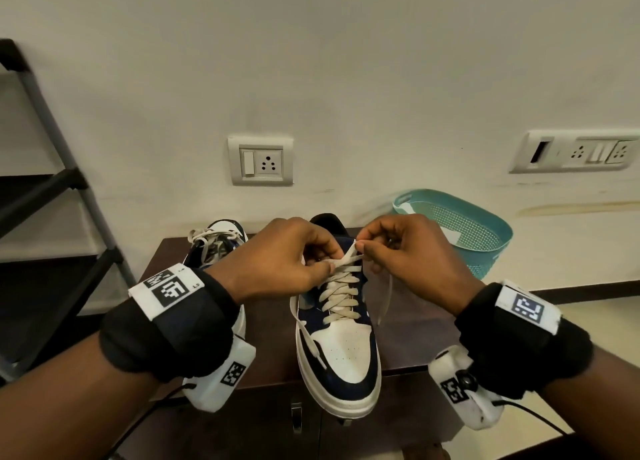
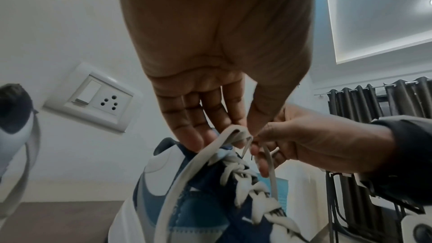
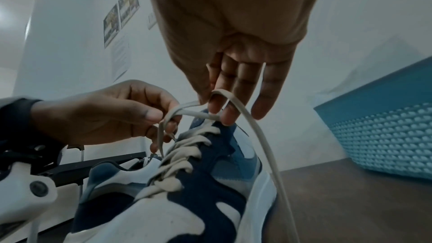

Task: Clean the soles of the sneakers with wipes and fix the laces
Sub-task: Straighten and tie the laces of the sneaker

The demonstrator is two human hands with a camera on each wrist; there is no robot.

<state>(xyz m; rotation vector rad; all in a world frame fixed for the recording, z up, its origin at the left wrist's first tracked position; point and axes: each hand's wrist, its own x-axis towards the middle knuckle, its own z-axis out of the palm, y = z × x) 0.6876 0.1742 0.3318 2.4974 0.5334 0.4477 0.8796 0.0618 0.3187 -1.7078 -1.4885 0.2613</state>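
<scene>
Place: room in a home | Walls: plain white, with a switch and socket plate point(image 1: 260, 160) and a longer socket panel point(image 1: 573, 151) | Furniture: dark wooden cabinet point(image 1: 273, 335), black shoe rack point(image 1: 52, 189) | Other: teal plastic basket point(image 1: 460, 227), dark curtains point(image 2: 374, 97), recessed lit ceiling point(image 2: 378, 12)

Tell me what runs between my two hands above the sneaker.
A taut stretch of the cream lace, pinched by left hand and right hand; the head view shows it.
</scene>
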